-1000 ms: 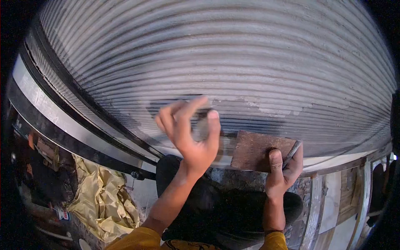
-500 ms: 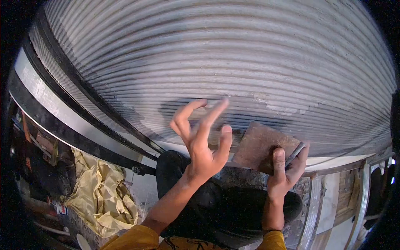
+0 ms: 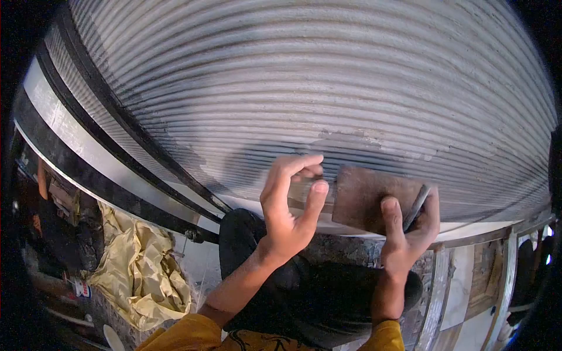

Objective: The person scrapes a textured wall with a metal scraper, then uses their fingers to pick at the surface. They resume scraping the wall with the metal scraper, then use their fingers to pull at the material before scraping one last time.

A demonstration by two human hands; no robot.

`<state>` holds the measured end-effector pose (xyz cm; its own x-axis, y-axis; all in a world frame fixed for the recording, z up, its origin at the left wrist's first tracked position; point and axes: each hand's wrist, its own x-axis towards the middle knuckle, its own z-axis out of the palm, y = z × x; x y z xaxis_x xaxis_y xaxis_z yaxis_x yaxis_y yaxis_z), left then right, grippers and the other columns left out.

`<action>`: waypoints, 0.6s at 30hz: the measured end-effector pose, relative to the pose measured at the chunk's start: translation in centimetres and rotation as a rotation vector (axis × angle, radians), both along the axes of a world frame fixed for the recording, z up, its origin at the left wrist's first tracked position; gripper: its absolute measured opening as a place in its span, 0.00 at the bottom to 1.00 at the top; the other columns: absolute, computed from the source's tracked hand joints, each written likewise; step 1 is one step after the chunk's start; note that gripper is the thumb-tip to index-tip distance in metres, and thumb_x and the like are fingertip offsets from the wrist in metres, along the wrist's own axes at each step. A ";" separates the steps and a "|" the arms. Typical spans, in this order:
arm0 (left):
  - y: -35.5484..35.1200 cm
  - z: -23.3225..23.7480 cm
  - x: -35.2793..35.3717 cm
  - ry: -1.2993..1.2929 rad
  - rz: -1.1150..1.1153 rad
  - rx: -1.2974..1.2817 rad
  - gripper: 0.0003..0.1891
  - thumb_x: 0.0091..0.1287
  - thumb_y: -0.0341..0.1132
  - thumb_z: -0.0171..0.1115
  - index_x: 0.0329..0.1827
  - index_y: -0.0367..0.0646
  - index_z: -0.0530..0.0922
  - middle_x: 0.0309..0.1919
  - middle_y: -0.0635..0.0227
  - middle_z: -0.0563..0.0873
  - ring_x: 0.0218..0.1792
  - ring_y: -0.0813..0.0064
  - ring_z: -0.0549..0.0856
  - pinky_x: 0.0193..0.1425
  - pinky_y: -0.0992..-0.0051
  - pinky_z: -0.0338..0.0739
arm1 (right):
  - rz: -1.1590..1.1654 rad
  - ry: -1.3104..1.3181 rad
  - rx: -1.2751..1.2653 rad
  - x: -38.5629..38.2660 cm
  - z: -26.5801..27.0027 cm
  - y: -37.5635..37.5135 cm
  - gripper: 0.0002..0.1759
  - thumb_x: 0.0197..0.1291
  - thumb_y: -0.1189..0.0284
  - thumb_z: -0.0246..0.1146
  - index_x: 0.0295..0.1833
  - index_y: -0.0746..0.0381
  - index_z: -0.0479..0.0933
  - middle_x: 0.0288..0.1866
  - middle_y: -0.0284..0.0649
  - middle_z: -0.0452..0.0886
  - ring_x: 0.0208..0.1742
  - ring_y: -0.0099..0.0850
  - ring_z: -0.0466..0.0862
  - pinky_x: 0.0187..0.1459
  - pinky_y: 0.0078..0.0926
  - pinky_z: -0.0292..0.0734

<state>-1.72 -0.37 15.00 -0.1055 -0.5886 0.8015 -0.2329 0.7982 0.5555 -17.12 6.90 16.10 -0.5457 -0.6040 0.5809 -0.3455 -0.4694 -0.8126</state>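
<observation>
My right hand [image 3: 407, 231] grips a flat, brown, rectangular plate [image 3: 364, 199] with a grey, rod-like strip [image 3: 417, 207] along its right edge. The thumb presses on the plate's near face, and the fingers wrap behind the strip. Just left of the plate, my left hand [image 3: 290, 205] is raised with bent fingers apart from the thumb, nothing held between them. Both hands are in front of the lower part of a pale grey ribbed panel [image 3: 293, 76]. Behind the hands, a darker grey patch [image 3: 345, 140] with uneven edges shows on the ribs.
A black and white framed edge [image 3: 70, 126] curves down the left. Crumpled yellowish sheeting [image 3: 140, 269] lies on the floor at lower left, beside a small white can [image 3: 82, 288]. Metal bars [image 3: 436, 292] stand at lower right. My dark-clad legs [image 3: 328, 292] are below the panel.
My left hand's fingers have curled in from a wider spread, and its fingertips have come lower. The plate has turned more level and shifted slightly right with my right hand.
</observation>
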 end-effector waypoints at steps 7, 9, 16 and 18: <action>-1.4 -0.1 0.2 0.015 0.006 -0.142 0.20 0.66 0.30 0.66 0.61 0.40 0.79 0.47 0.62 0.85 0.46 0.68 0.83 0.48 0.71 0.76 | -0.025 0.468 -0.001 0.0 6.9 -0.8 0.09 0.59 0.77 0.69 0.42 0.66 0.76 0.25 0.40 0.79 0.26 0.20 0.73 0.31 0.19 0.71; -1.4 -0.3 0.1 -0.085 0.074 -0.256 0.21 0.65 0.31 0.67 0.62 0.41 0.79 0.50 0.62 0.85 0.48 0.67 0.83 0.50 0.70 0.77 | -0.069 0.413 0.131 0.5 7.7 -0.8 0.12 0.59 0.74 0.70 0.38 0.67 0.73 0.26 0.31 0.72 0.29 0.18 0.67 0.31 0.16 0.61; -0.8 -0.8 -0.3 -0.155 0.076 -0.170 0.26 0.63 0.38 0.70 0.66 0.51 0.79 0.62 0.63 0.78 0.56 0.66 0.78 0.59 0.64 0.70 | -0.121 0.502 0.164 0.8 8.7 -0.5 0.15 0.57 0.77 0.71 0.45 0.72 0.76 0.29 0.35 0.76 0.31 0.19 0.71 0.35 0.15 0.67; -0.7 -1.1 -0.3 -0.226 0.084 -0.159 0.28 0.62 0.40 0.71 0.68 0.53 0.78 0.65 0.63 0.74 0.60 0.66 0.74 0.61 0.63 0.66 | -0.127 0.577 0.201 0.5 8.7 -0.3 0.18 0.56 0.79 0.72 0.51 0.73 0.76 0.32 0.37 0.78 0.34 0.21 0.73 0.39 0.16 0.70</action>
